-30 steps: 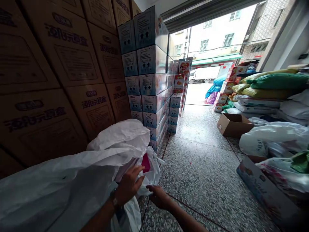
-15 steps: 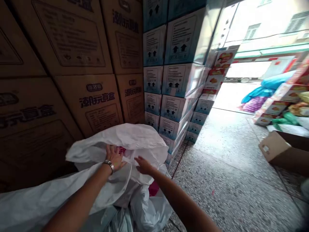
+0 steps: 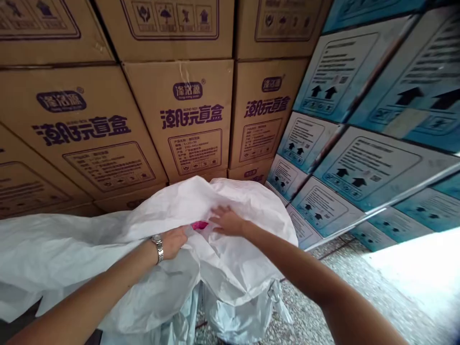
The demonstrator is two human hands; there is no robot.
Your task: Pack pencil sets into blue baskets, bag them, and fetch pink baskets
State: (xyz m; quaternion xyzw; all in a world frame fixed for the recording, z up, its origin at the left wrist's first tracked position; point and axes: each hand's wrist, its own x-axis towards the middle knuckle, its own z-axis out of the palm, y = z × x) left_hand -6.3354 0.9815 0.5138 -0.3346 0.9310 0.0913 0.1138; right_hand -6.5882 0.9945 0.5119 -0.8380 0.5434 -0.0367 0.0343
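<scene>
A large white woven sack [image 3: 247, 268] lies bunched in front of me, its mouth gaping at the middle. My left hand [image 3: 174, 242], below a metal-band wristwatch [image 3: 158, 247], has its fingers curled over the near edge of that mouth. My right hand [image 3: 229, 221] rests against the sack on the far right side of the gap, fingers spread and slightly blurred, holding nothing. Between both hands a bit of bright pink material [image 3: 200, 224] shows inside the sack; what it is stays hidden.
Stacked brown cartons [image 3: 194, 115] with purple print form a wall behind the sack. Blue-and-white cartons [image 3: 323, 206] are piled to the right. A pale tied plastic bag [image 3: 237, 318] stands below the sack on the speckled floor [image 3: 309, 316].
My view has swung left and down toward the brown cartons. My left hand has gone from lying in the sack's opening to its edge; my right hand has moved onto the sack's far side.
</scene>
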